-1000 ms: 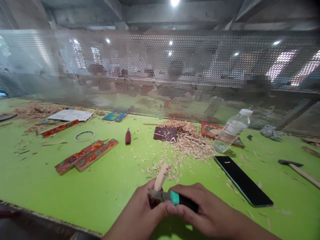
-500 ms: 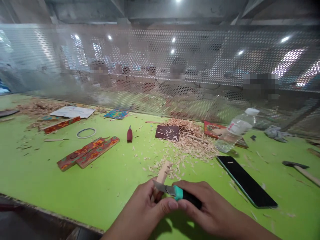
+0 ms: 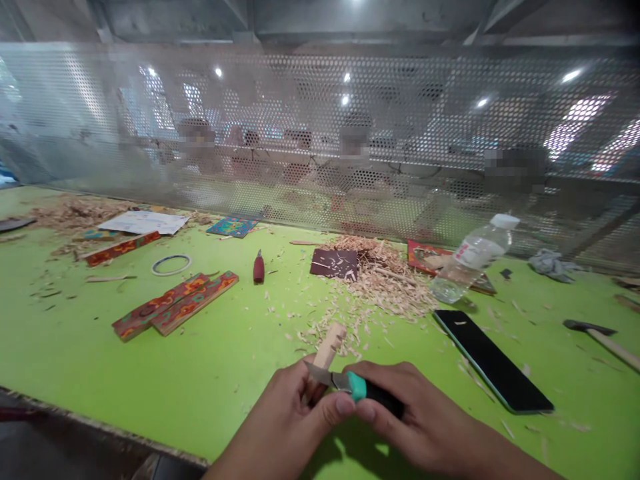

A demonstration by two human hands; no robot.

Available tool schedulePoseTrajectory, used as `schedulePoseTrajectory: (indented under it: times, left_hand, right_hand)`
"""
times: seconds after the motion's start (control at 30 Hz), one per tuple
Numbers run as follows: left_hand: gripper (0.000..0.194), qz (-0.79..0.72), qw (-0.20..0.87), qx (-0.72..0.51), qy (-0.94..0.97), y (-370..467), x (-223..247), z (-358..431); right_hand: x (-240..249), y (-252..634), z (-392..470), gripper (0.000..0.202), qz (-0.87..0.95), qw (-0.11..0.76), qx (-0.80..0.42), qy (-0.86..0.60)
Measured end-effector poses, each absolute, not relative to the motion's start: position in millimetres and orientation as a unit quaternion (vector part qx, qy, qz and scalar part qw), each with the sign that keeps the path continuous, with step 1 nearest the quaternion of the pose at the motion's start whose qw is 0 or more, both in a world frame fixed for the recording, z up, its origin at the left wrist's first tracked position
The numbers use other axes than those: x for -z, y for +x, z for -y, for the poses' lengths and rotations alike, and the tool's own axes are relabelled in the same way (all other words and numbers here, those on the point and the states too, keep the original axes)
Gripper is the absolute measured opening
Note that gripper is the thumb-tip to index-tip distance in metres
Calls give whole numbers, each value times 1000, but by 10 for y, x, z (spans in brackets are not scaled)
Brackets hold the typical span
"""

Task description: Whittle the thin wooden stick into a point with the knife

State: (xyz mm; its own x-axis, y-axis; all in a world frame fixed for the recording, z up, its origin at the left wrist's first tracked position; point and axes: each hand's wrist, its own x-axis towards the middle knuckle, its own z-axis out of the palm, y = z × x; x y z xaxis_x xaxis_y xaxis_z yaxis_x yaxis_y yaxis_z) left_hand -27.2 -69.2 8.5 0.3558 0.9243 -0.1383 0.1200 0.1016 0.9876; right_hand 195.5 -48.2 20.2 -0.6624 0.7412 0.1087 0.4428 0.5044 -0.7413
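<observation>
My left hand (image 3: 295, 413) is closed around the lower part of a pale wooden piece (image 3: 329, 345), whose notched upper end sticks out away from me. In my right hand (image 3: 415, 413) is a knife (image 3: 357, 387) with a black and teal handle. Its blade lies across the wooden piece just above my left fingers, and my left thumb is near the blade's base. Both thumbs are close together. Wood shavings (image 3: 395, 287) are heaped on the green table (image 3: 240, 380) beyond my hands.
A phone (image 3: 493, 360), a clear bottle (image 3: 470, 260) and a hammer (image 3: 600, 335) are at the right. Painted wooden strips (image 3: 195, 303), a tape ring (image 3: 171, 265) and a red-handled tool (image 3: 259, 269) lie left. Behind stands a perforated screen (image 3: 300, 187), with people beyond it.
The knife blade and the wooden piece have shifted very slightly against each other. Both hands keep nearly the same position and hold.
</observation>
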Motion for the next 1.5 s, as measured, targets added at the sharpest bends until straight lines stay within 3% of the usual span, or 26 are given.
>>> schedulePoseTrajectory:
  times: [0.23, 0.4, 0.77, 0.97, 1.27, 1.5]
  left_hand:
    - [52, -457, 571, -333, 596, -281, -92, 677]
    - [41, -462, 470, -255, 707, -336, -349, 493]
    - [45, -407, 270, -155, 859, -98, -857, 21]
    - [45, -362, 271, -155, 879, 61, -930, -111]
    - [43, -314, 357, -177, 862, 108, -807, -275]
    - [44, -330, 334, -192, 862, 104, -665, -302]
  right_hand:
    - [-220, 1938, 457, 26, 838, 213, -360, -351]
    - [-206, 1954, 437, 28, 836, 223, -336, -372]
    - [-76, 2114, 255, 47, 809, 369, -247, -385]
    - [-132, 2161, 159, 59, 788, 401, -246, -396]
    - [-125, 2168, 158, 68, 780, 392, -239, -426]
    - [-97, 2135, 195, 71, 767, 380, -281, -434]
